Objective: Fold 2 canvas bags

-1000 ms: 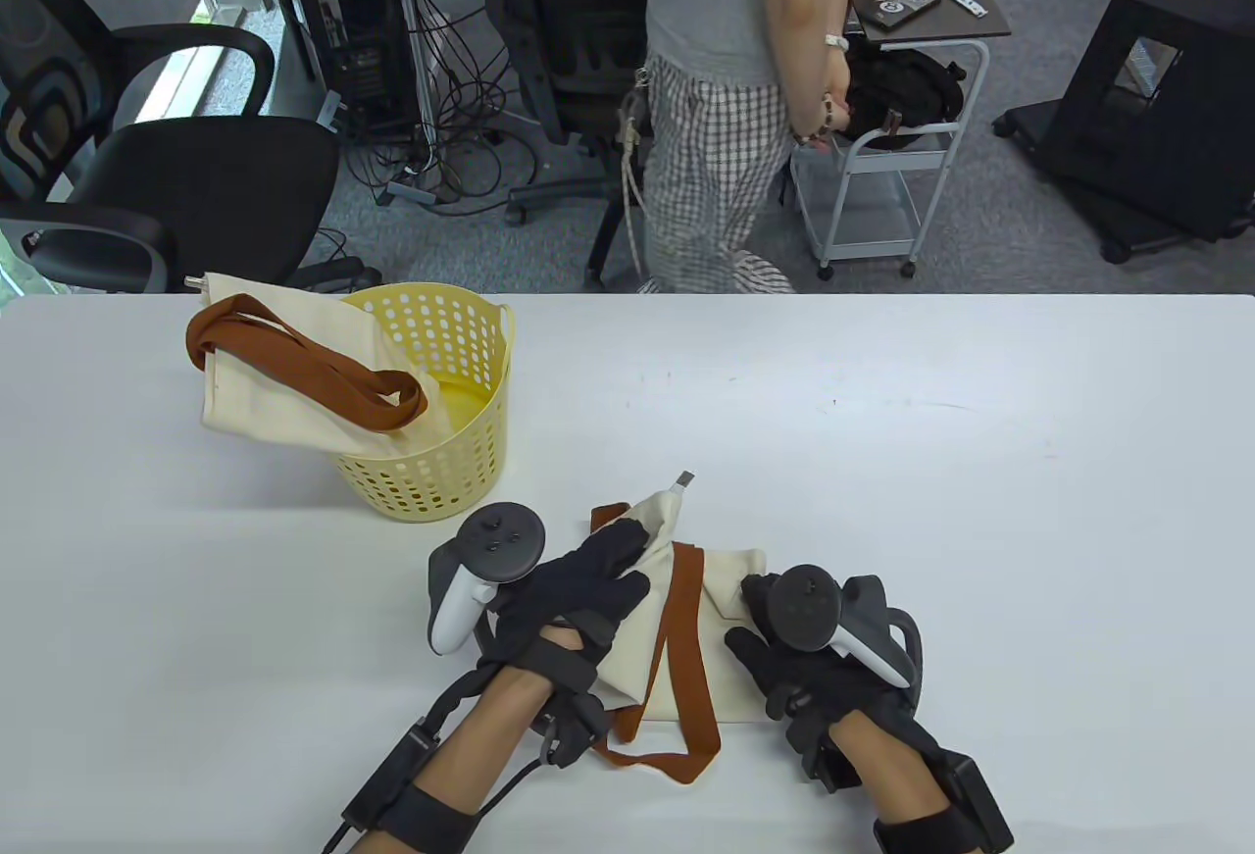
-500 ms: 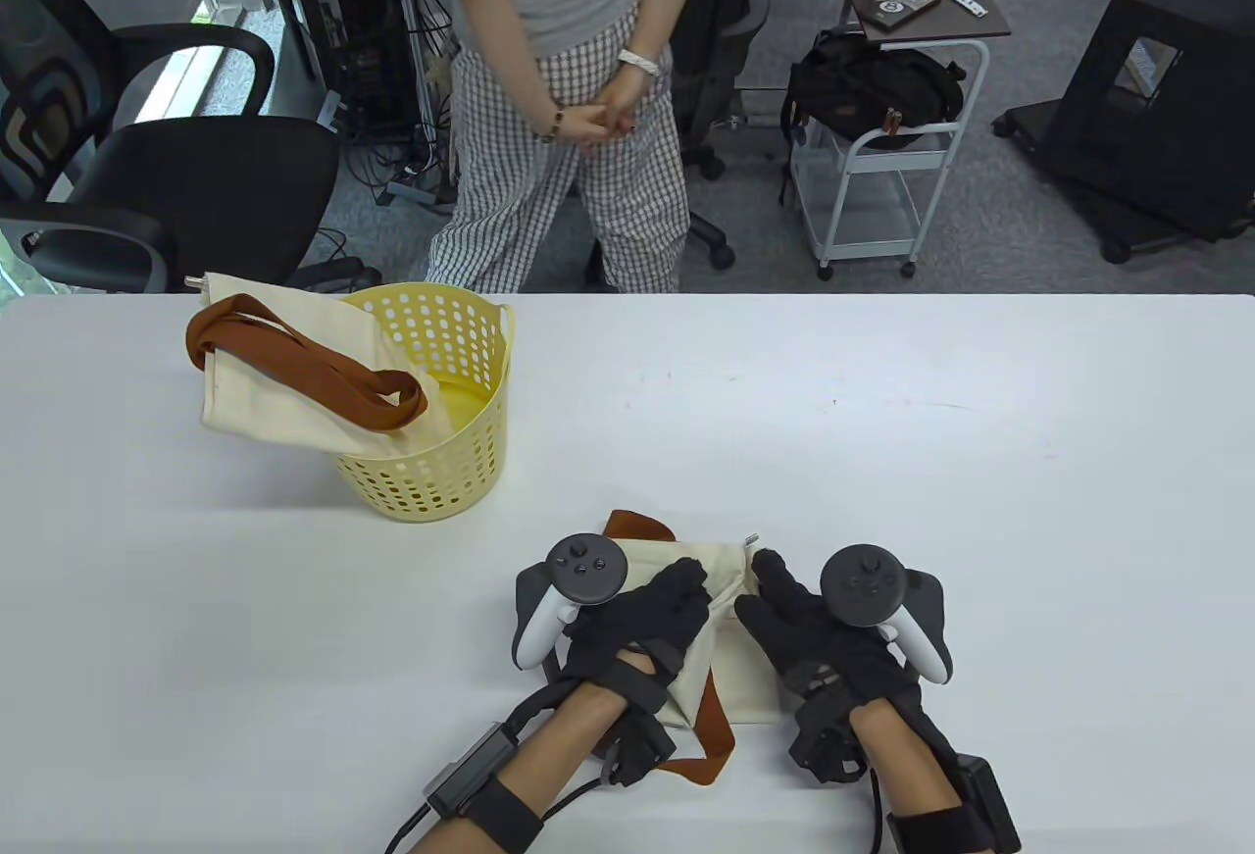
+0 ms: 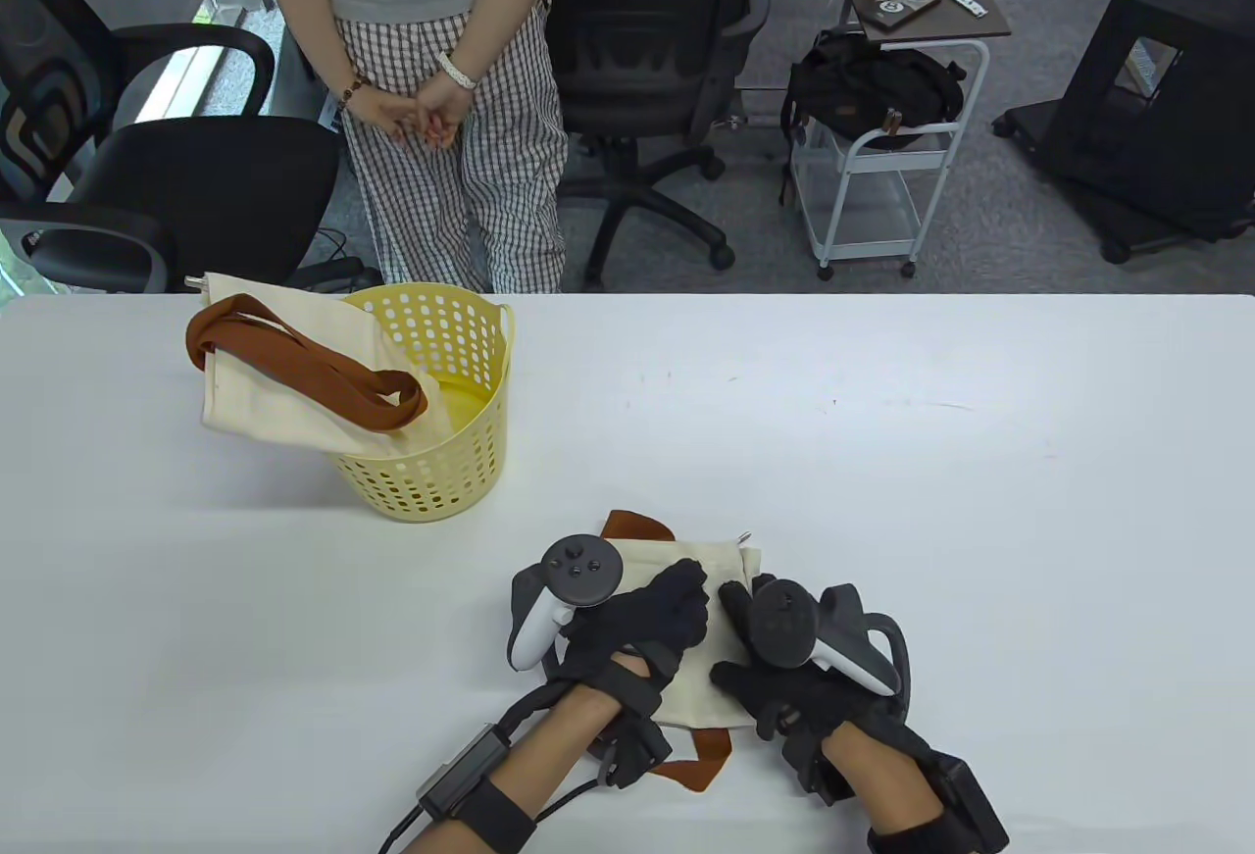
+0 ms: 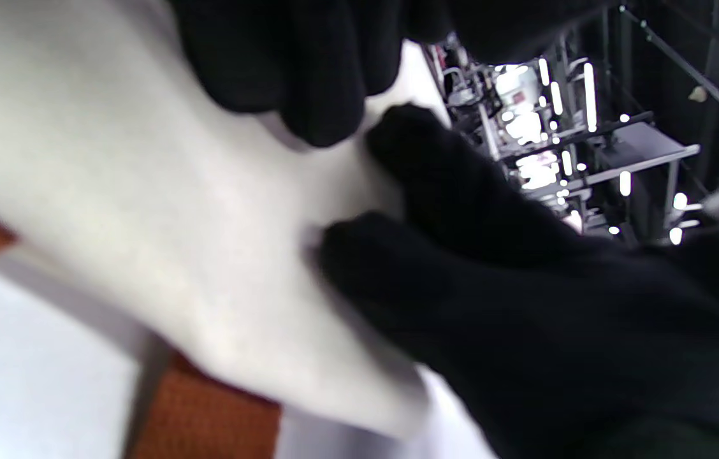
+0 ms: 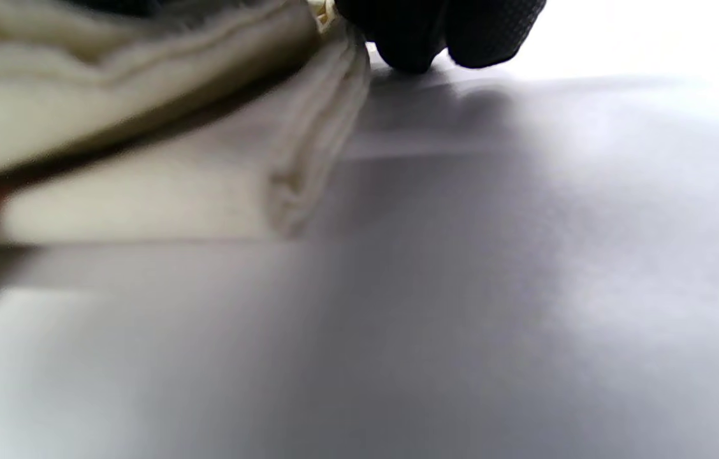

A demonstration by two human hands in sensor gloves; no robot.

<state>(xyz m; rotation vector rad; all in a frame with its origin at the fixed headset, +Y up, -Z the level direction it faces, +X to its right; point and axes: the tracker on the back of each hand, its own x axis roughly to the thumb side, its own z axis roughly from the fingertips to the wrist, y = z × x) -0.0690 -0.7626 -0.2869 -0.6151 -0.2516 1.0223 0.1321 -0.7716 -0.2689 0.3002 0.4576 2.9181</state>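
Observation:
A folded cream canvas bag [image 3: 691,687] lies on the white table [image 3: 980,501] near the front edge, with brown straps [image 3: 635,528] sticking out at its far and near sides. My left hand [image 3: 677,604] presses flat on top of it. My right hand [image 3: 737,643] holds its right edge, thumb on top and fingers curled at the edge. In the left wrist view my left fingers [image 4: 315,70] and the right hand [image 4: 493,280] rest on the cream cloth [image 4: 143,191]. In the right wrist view my fingertips [image 5: 442,32] touch the table beside the folded edge [image 5: 296,166]. A second canvas bag [image 3: 284,383] hangs over the yellow basket [image 3: 451,462].
The yellow perforated basket stands at the left of the table. A person in checked trousers [image 3: 451,138] stands behind the far edge. Office chairs [image 3: 196,187] and a white cart [image 3: 882,177] are on the floor beyond.
My left hand folded the raised left half of the bag over to the right and now presses it flat. My right hand turned onto its side at the bag's right edge. The person behind walked left.

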